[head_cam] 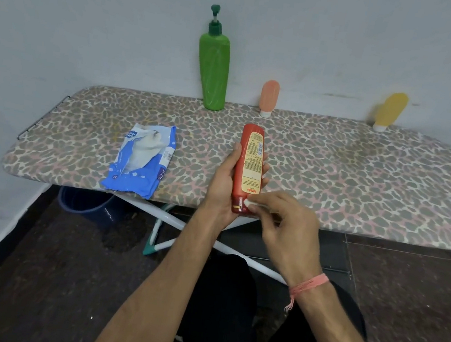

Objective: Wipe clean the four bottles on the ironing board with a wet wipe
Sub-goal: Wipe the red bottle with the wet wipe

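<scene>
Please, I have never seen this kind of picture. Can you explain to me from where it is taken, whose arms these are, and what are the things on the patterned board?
There is no machine here. The picture comes from one wide camera worn on a person's head, looking forward and down, so the two arms belong to that person.

The left hand grips a red bottle, held above the near edge of the ironing board. The right hand pinches a small white wet wipe against the bottle's lower end.

Three more bottles stand at the back, by the wall: a tall green pump bottle, a small pink bottle and a yellow bottle. The blue pack of wipes lies open on the left part of the board.
</scene>
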